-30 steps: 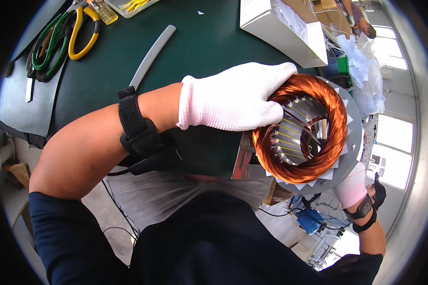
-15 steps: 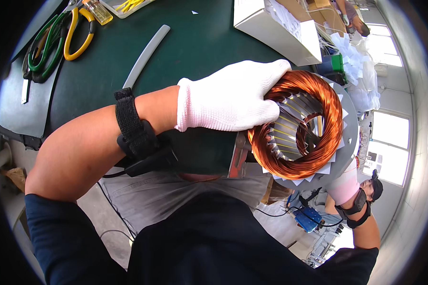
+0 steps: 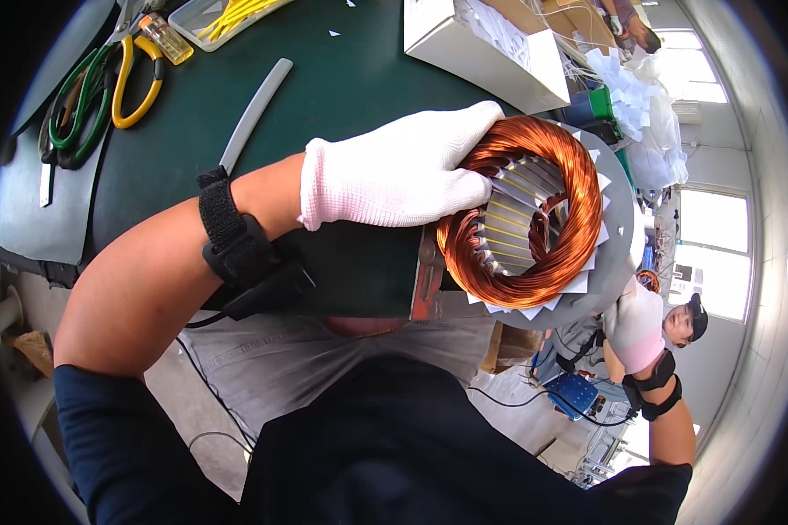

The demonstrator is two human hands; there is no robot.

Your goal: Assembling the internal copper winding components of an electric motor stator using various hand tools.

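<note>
A round motor stator (image 3: 521, 271) with a thick ring of copper winding, white paper slot liners and a grey outer shell is held at the table's near edge, its bore facing me. My left hand (image 3: 394, 175), in a white knit glove, lies over its upper left side, fingers gripping the copper ring. A black strap (image 3: 232, 241) wraps that forearm. My right hand (image 3: 635, 324), also gloved, holds the shell's lower right edge from underneath and is mostly hidden behind it.
On the dark green table mat (image 3: 341, 96) lie yellow-handled pliers (image 3: 136, 83), green-handled cutters (image 3: 74, 114), a grey strip (image 3: 254, 114), a tray of yellow pieces (image 3: 214, 17) and a white box (image 3: 490, 48). Another person's hand (image 3: 630, 26) works at the far right.
The stator has shifted slightly left and up and turned a little in my hands. My right hand has come closer under its lower right edge.
</note>
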